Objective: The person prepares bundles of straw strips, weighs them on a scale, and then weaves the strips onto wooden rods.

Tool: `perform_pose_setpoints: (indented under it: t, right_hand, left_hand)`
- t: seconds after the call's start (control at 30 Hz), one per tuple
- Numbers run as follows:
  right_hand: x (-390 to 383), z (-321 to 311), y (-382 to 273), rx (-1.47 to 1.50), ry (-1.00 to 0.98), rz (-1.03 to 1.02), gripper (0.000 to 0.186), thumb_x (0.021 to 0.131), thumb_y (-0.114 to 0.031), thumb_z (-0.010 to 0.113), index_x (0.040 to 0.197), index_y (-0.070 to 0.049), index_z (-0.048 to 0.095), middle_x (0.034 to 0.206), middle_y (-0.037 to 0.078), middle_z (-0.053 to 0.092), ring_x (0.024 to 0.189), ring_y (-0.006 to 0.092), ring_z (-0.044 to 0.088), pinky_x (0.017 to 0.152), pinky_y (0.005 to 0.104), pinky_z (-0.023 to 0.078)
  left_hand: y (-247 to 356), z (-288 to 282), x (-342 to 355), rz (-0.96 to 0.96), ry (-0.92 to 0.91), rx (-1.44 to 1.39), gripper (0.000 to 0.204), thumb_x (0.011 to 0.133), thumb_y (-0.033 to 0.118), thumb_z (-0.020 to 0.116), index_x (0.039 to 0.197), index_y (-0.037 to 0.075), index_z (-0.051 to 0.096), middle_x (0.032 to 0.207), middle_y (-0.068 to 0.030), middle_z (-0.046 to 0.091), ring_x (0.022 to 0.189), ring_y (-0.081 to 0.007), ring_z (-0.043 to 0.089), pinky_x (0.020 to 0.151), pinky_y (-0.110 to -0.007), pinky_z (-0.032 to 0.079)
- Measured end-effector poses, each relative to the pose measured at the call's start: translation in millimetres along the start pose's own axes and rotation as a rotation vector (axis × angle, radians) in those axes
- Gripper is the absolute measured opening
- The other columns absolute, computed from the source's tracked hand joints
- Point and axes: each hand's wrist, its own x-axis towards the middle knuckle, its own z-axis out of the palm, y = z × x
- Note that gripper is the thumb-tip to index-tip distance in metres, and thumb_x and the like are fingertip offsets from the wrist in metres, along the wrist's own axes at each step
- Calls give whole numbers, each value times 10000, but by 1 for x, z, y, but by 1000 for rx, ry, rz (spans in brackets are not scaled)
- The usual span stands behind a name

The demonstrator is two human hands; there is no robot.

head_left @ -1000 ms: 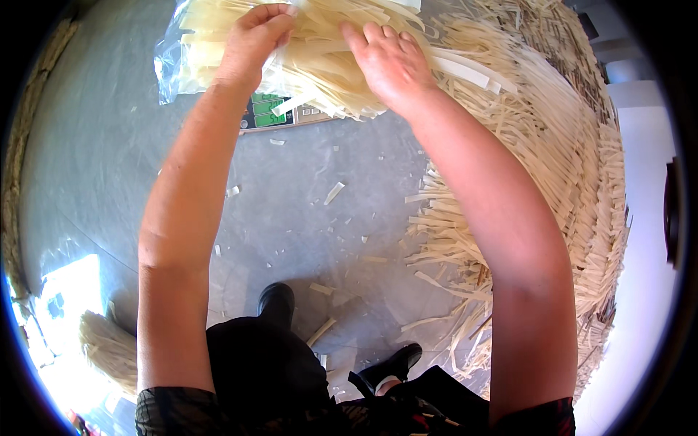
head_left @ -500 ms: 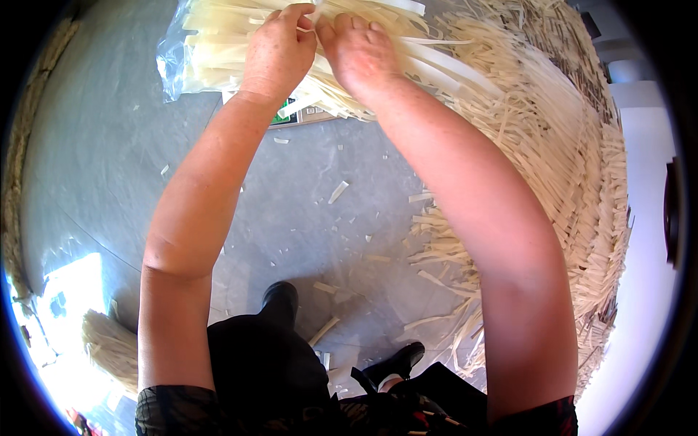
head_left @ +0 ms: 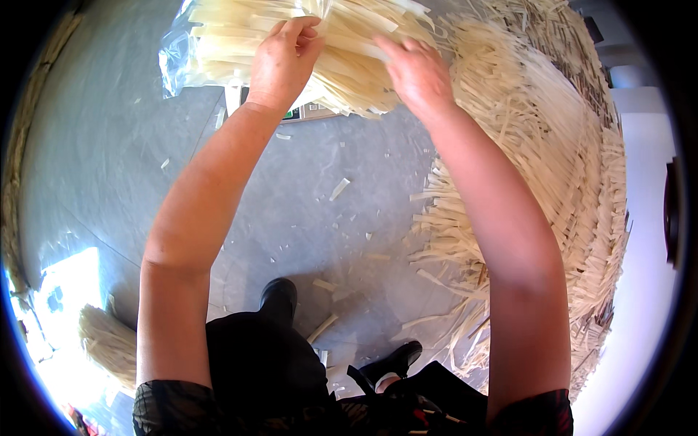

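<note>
A bundle of pale yellow, flat dried strips (head_left: 356, 80) lies partly inside a clear plastic bag (head_left: 173, 62) at the top of the view. My left hand (head_left: 285, 62) is closed, its thumb and fingertips pinching the bag's edge above the strips. At the bundle's right end is my right hand (head_left: 422, 76), fingers apart and partly stretched over the strips. Below the bundle, a scale (head_left: 314, 112) with a green display shows in part; the strips and my left wrist hide the rest.
A large heap of similar loose strips (head_left: 538, 167) spreads along the right side, beside a white surface (head_left: 647, 196). Another bundle (head_left: 105, 341) lies at lower left in bright light. Small scraps (head_left: 339, 189) litter the grey floor (head_left: 109, 174). My black boots (head_left: 280, 294) stand below.
My right hand has moved right along the strips, away from my left hand, and its fingers have loosened. My left hand has shifted slightly, still pinching the bag.
</note>
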Motion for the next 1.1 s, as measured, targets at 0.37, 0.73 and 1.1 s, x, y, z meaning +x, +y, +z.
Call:
perform_pose_setpoints:
  t: [0.37,0.73,1.1]
  right_hand:
    - [-29,-34,-46,3,177,-29,538,793,-221,668,1297,-128,503,1206,127,524,1062,296,538,947,440,398]
    - [-341,19,-133,824,-492,428,291,784,-82,590,1075,-69,577,1035,181,569,964,368,564,821,428,481]
    - [-375,9,-165,937,-819,553,260,828,-159,572,1076,-96,617,1020,158,600,958,353,581,824,426,475]
  left_hand:
    - [-2,19,-171,147,-485,-188,280,824,15,592,1092,96,610,924,-47,604,802,-201,614,703,-306,512]
    - [-54,-2,-243,-82,-892,90,207,836,47,527,1010,129,603,1062,-60,543,965,-271,564,809,-374,486]
    - [7,25,-221,89,-920,-78,154,832,50,546,948,106,630,970,-40,577,873,-250,587,754,-354,491]
